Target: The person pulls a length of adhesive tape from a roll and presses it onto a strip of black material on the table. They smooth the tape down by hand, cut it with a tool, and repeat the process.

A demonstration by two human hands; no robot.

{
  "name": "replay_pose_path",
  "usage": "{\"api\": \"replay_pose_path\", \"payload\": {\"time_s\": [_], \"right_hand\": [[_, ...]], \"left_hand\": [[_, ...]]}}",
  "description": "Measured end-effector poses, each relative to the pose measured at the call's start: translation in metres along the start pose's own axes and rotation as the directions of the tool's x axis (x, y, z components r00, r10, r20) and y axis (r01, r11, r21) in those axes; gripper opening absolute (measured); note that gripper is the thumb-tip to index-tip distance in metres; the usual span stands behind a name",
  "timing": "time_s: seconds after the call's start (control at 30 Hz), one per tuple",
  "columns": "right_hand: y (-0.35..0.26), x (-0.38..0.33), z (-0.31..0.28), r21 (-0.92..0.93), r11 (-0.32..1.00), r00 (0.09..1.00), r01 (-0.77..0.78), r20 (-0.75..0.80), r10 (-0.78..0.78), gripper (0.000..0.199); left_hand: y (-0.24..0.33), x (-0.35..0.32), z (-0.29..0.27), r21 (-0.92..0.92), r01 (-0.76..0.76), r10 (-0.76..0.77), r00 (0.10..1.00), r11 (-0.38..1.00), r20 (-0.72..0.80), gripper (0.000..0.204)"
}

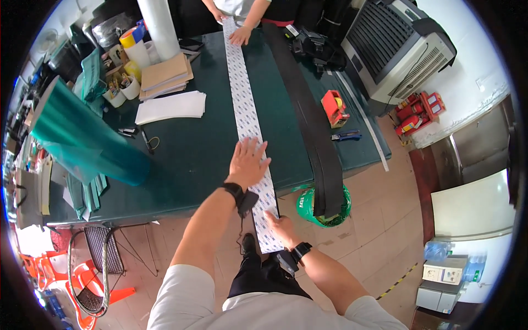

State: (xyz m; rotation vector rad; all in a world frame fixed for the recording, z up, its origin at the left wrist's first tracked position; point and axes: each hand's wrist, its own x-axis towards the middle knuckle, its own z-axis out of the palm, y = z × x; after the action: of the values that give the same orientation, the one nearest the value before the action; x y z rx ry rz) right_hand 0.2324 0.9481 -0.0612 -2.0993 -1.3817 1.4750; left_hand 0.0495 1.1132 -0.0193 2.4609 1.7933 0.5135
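Observation:
A long white strip with a blue printed pattern [245,99] runs lengthwise from the far edge of the table toward me, its near end reaching past the table edge. My left hand [248,162] lies flat on it with fingers stretched out, close to the near edge. My right hand [281,230] grips the overhanging end by its right side, thumb on top and the other fingers hidden beneath. At the far end, another person's hand [240,36] rests on the same strip. Long black strips [300,104] lie to its right.
The black strips hang over a green bucket [306,207]. On the right are a red tape dispenser [333,108], a blue cutter [346,135] and a narrow pale strip [364,118]. Left are white sheets [170,108] and a big green film roll [91,137]. A chair [104,250] stands lower left.

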Motion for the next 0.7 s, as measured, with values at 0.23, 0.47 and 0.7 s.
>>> {"api": "replay_pose_path", "payload": {"time_s": [0.23,0.47,0.7], "right_hand": [[-0.023,-0.023,-0.004,0.044,0.994,0.993,0.103,-0.059,-0.101,0.071],[0.002,-0.007,-0.002,-0.145,0.954,0.965,0.262,0.036,-0.26,0.062],[0.003,-0.004,-0.005,-0.093,0.964,0.966,0.251,-0.035,-0.255,0.059]], "left_hand": [[-0.076,0.092,0.022,0.161,0.025,-0.026,1.0,0.987,0.002,0.056],[-0.084,0.117,0.031,0.174,0.006,0.005,0.998,0.985,-0.062,0.062],[0.026,-0.014,-0.001,-0.054,-0.094,0.101,0.984,0.994,0.145,0.077]]}}
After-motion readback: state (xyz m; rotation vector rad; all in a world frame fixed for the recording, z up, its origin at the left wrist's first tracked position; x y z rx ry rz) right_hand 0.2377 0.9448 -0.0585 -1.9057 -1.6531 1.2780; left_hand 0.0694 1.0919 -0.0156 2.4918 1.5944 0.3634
